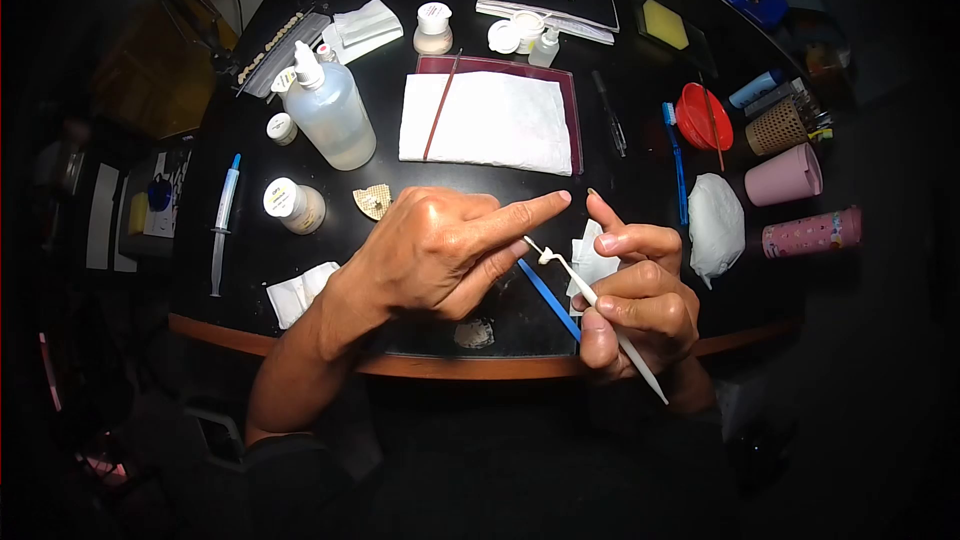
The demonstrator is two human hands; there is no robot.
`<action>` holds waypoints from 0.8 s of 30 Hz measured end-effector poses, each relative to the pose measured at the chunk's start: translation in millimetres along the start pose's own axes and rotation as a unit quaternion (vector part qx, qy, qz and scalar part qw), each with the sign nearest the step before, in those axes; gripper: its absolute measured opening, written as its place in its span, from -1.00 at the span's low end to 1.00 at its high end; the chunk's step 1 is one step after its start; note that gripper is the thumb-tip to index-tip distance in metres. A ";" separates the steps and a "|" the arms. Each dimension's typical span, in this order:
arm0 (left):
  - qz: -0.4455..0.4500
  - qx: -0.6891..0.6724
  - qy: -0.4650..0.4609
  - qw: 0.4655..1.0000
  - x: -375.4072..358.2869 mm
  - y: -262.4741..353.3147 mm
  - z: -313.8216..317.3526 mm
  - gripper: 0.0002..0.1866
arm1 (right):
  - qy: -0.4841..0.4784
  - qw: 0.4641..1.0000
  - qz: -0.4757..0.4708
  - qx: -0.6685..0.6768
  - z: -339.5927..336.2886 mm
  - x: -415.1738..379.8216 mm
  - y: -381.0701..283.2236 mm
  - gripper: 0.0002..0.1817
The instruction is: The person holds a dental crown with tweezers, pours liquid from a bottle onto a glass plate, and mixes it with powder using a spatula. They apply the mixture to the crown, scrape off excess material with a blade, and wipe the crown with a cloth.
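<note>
My right hand (645,305) grips a white curved-neck tool (630,350), its pale handle slanting down past the palm. At the tool's bent upper end sits a small off-white piece (547,255). From the left, my left hand (445,240) reaches across with the index finger stretched out and the other fingers curled; a thin pale tip shows between its fingertips and the small piece. Whatever else it pinches is hidden. A blue stick (548,300) shows below the hands, and a white paper piece (595,260) lies behind my right fingers.
A large squeeze bottle (335,115), a lidded jar (295,205) and a syringe (226,225) stand or lie left. Folded white tissue (490,120) bears a red brush (442,105). At right are a red bowl (704,117), blue toothbrush (677,165) and pink cup (783,177).
</note>
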State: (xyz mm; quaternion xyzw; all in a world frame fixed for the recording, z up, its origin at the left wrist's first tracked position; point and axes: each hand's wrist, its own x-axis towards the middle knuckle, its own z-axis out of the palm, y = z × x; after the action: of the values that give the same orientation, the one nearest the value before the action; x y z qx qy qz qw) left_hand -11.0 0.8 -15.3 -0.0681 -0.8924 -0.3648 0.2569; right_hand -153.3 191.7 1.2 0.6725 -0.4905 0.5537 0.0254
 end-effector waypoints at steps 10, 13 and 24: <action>-0.008 -0.006 -0.007 1.000 -0.3 1.0 -0.7 -0.34 | -0.002 1.000 0.000 -0.010 1.4 1.3 -0.7 -0.81; -0.009 -0.008 -0.006 1.000 -1.2 -0.1 0.1 -0.34 | -0.002 1.000 0.004 -0.010 1.1 1.2 -2.4 -0.81; -0.001 -0.011 -0.003 1.000 -1.9 -2.0 1.7 -0.35 | -0.005 1.000 0.002 -0.015 0.2 0.9 -2.8 -0.80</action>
State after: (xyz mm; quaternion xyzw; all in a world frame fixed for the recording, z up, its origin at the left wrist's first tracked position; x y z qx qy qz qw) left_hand -10.7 0.6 -18.4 -0.0708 -0.8891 -0.3747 0.2533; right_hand -151.3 192.4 3.3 0.6739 -0.5001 0.5428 0.0322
